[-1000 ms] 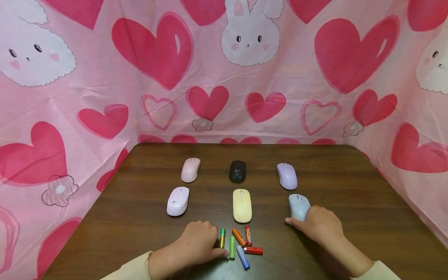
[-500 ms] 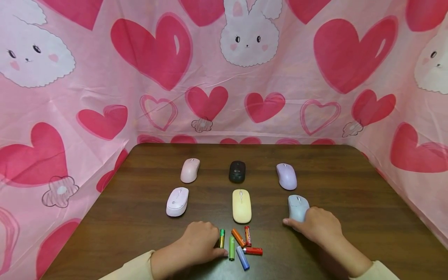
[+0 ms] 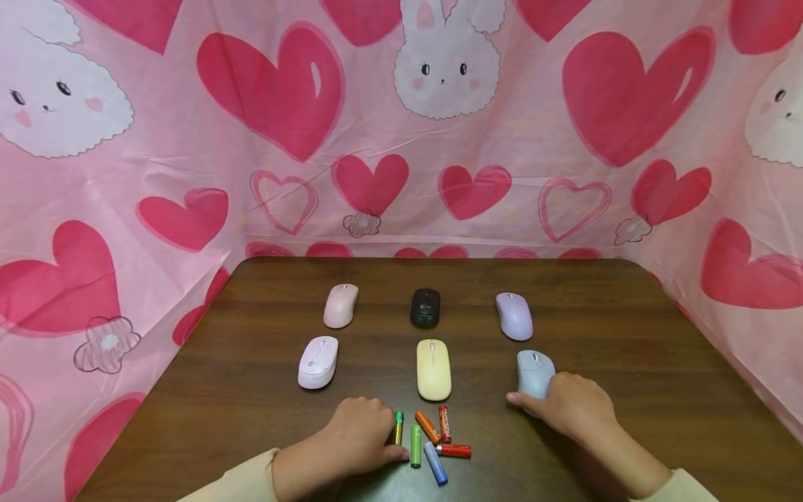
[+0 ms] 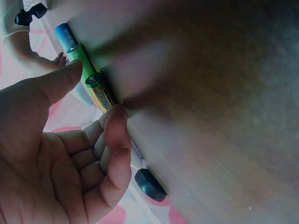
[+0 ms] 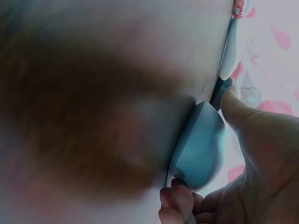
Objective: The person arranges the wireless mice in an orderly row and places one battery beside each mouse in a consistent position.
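Note:
My left hand [image 3: 360,432] rests on the table with loosely bent fingers, beside a green-and-gold battery [image 3: 399,427] and a light green battery [image 3: 416,446]. In the left wrist view its thumb [image 4: 65,79] overlaps the light green battery, and the index finger [image 4: 117,126] lies by the gold battery's end; contact is unclear. Spread around the near end of a grey-blue mouse [image 3: 534,373] is my right hand [image 3: 577,404]. In the right wrist view a gap shows between its thumb [image 5: 233,105] and the mouse, while the bent fingers lie close to the mouse's lower edge.
Near the left hand lie an orange battery [image 3: 427,425], a blue battery [image 3: 436,463] and two red ones. Farther back are a yellow mouse [image 3: 433,369], a white mouse [image 3: 318,362], a pink mouse [image 3: 341,305], a black mouse [image 3: 426,307] and a purple mouse [image 3: 514,316]. A heart-patterned cloth [image 3: 389,132] surrounds the table.
The right thumb has shifted very slightly left beside the grey-blue mouse. The left hand, batteries and mice stay in place.

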The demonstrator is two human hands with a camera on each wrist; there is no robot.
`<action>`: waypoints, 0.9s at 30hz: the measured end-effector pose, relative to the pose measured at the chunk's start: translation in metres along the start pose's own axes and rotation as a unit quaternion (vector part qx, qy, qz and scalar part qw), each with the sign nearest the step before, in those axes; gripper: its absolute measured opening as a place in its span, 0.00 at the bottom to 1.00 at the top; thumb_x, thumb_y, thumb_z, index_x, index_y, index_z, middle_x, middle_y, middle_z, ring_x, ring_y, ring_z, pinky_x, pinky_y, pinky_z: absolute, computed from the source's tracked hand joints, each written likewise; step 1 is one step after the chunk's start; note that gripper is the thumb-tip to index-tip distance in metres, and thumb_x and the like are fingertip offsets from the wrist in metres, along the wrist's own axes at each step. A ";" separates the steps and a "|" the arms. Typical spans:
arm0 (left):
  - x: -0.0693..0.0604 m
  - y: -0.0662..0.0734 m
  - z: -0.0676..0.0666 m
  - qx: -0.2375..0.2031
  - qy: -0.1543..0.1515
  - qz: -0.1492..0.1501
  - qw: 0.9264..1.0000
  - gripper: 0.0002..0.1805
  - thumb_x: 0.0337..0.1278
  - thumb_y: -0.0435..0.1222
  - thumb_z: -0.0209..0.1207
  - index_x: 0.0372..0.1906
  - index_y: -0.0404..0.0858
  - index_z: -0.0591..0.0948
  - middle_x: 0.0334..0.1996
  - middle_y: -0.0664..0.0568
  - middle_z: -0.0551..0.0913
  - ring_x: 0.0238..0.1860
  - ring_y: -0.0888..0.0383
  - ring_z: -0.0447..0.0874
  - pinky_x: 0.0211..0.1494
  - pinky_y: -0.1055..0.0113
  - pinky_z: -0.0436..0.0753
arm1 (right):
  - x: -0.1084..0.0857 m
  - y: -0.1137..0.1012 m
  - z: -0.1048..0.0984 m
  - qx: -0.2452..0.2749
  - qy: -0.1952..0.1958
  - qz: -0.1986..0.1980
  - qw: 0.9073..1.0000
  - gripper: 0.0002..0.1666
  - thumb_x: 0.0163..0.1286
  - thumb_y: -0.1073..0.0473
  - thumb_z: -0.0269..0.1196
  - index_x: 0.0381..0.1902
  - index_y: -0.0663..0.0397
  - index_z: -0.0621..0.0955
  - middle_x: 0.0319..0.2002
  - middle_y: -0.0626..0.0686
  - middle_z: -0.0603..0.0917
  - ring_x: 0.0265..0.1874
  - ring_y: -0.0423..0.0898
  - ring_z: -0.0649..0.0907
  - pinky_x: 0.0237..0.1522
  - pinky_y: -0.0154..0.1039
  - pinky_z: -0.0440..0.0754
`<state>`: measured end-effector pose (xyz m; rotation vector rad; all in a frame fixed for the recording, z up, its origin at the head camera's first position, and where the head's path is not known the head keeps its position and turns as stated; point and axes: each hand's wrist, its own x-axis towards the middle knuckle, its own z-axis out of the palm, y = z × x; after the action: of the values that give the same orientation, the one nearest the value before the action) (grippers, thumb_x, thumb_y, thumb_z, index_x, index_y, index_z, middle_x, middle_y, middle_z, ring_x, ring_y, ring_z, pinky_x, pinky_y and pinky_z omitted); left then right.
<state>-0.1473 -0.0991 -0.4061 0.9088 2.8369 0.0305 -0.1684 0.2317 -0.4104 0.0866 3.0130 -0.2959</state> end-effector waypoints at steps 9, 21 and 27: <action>0.001 0.000 -0.001 0.001 -0.020 -0.010 1.000 0.29 0.50 0.63 0.63 0.13 0.47 0.69 0.15 0.59 0.67 0.17 0.61 0.65 0.20 0.61 0.68 | -0.002 0.001 -0.006 0.010 -0.002 -0.006 1.000 0.52 0.47 0.15 0.56 0.25 0.64 0.76 0.20 0.54 0.74 0.18 0.50 0.74 0.20 0.48 0.71; 0.003 0.000 0.000 -0.003 -0.029 -0.013 1.000 0.27 0.52 0.60 0.63 0.14 0.46 0.71 0.14 0.59 0.67 0.17 0.61 0.65 0.20 0.63 0.67 | -0.004 0.000 -0.017 0.029 0.045 -0.016 0.998 0.53 0.47 0.17 0.59 0.27 0.69 0.76 0.21 0.56 0.75 0.19 0.54 0.77 0.20 0.51 0.73; 0.002 0.001 0.001 0.012 -0.014 -0.010 1.000 0.27 0.50 0.60 0.65 0.15 0.46 0.71 0.15 0.59 0.67 0.18 0.60 0.66 0.20 0.61 0.69 | -0.005 -0.006 -0.020 0.040 0.090 -0.056 0.994 0.48 0.47 0.19 0.62 0.26 0.64 0.75 0.21 0.52 0.75 0.18 0.50 0.75 0.20 0.48 0.71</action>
<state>-0.1484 -0.0975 -0.4070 0.8777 2.8261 -0.0185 -0.1659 0.2291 -0.3890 -0.0518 3.1907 -0.4428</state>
